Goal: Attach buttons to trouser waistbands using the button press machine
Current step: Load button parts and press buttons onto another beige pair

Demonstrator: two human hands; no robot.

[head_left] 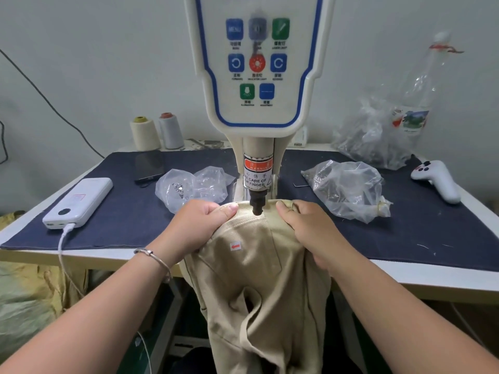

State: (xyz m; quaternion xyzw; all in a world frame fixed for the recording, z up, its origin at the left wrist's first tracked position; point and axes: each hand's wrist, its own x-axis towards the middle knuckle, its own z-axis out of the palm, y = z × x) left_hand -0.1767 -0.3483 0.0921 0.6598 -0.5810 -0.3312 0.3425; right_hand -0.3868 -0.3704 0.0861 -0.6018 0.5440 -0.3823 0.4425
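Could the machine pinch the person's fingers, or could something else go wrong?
Maybe. Both thumbs sit close to the black press head: the left hand and right hand each grip the beige trousers right beside it, so a slip could pinch a finger. The fabric is also bunched under the hands, so the button might land crooked.

Both forearms extended forward, left hand fingers curled — thumb on top, right hand likewise clenched, knuckles up

The machine's warning label reads "WARNING", apparently "CARE OF FINGER"; panel button "MENU".
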